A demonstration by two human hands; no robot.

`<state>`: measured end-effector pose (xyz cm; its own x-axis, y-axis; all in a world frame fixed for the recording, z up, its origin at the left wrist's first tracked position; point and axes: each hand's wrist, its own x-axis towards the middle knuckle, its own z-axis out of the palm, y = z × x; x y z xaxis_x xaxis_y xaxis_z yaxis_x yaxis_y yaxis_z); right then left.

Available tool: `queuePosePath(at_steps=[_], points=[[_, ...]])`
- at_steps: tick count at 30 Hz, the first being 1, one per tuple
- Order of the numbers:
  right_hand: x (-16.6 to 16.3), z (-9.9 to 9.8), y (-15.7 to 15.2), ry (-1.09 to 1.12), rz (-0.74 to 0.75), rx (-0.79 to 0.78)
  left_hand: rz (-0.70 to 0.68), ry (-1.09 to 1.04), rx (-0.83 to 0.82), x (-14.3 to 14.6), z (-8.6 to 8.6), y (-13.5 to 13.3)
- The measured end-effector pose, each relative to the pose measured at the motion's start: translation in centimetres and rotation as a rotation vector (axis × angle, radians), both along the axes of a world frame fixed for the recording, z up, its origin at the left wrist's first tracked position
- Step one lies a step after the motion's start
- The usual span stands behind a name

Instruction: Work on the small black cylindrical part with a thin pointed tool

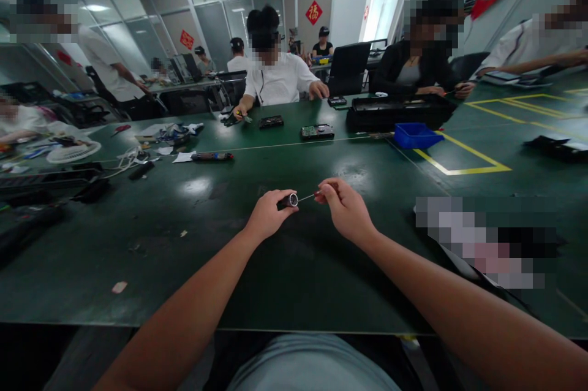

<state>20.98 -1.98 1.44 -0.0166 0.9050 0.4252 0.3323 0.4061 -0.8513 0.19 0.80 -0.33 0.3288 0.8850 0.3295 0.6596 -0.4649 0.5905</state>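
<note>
The left hand point(267, 214) is closed around a small dark cylindrical part point(288, 200), held just above the dark green table point(138, 244) near its centre. The right hand point(345, 207) pinches a thin metal tool point(307, 197) whose tip meets the part's end. Surface: matte green, yellow floor-style tape lines point(463, 161), a blue bin point(416, 134) — well apart from the hands. Room: glass partitions, ceiling lights, seated co-workers opposite.

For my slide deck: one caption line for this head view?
Left hand grips a small dark cylinder; right hand holds a thin screwdriver at its end, above green table.
</note>
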Motion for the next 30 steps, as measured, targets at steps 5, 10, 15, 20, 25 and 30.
queuePosePath(at_steps=[5,10,15,20,25,30], points=[[-0.04,-0.29,-0.03,-0.060,-0.064,0.070,-0.001,0.007,-0.008,0.02,-0.03,0.03],[0.05,-0.04,-0.24,-0.070,-0.043,0.061,0.000,0.005,-0.012,-0.04,0.09,-0.07],[-0.07,0.34,-0.36,-0.043,-0.022,0.010,-0.005,0.006,-0.003,0.05,0.15,-0.14],[-0.15,-0.11,-0.23,-0.029,-0.026,0.002,-0.024,0.007,0.004,0.07,0.14,-0.13],[0.14,-0.17,-0.16,-0.018,-0.107,0.049,-0.013,0.035,-0.015,-0.04,0.02,-0.01],[0.27,0.26,-0.43,-0.017,-0.094,0.101,-0.029,0.053,-0.049,-0.03,-0.06,0.02]])
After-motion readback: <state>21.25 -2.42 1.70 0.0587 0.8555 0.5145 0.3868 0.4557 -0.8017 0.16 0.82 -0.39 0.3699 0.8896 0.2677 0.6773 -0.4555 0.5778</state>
